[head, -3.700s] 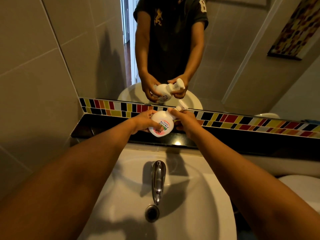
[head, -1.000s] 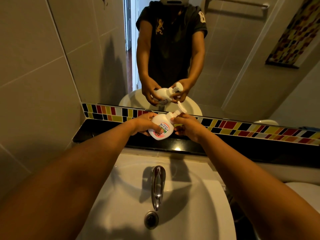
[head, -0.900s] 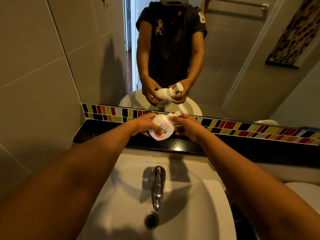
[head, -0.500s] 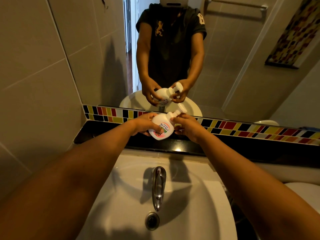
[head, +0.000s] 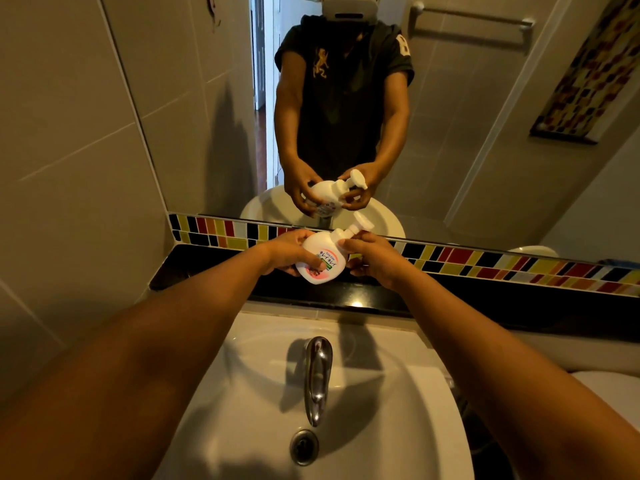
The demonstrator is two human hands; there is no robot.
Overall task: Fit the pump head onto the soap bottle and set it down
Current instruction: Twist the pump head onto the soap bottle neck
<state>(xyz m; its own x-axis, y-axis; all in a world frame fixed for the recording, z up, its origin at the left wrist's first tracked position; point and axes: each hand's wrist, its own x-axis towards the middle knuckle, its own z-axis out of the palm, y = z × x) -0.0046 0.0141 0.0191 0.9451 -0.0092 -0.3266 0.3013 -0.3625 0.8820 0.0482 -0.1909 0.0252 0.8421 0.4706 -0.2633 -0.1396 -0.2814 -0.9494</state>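
Holding the soap bottle [head: 320,258] in my left hand [head: 287,254], I have the fingers curled around its lower body with the thumb across the label. It is a squat, rounded white bottle with a pink, green and white label printed in Japanese characters. My right hand [head: 372,259] is closed at the bottle's neck, fingertips pinching the collar of the white pump head [head: 360,228], which sits on the bottle's top. Both arms reach forward, and the bottle is held in the air above the black shelf [head: 346,292]. It is tilted: its long axis runs from the base, down-left toward me, up to the pump at the upper right, toward the mirror [head: 450,133]. Below my arms are the white sink [head: 398,410] and chrome tap [head: 317,375].
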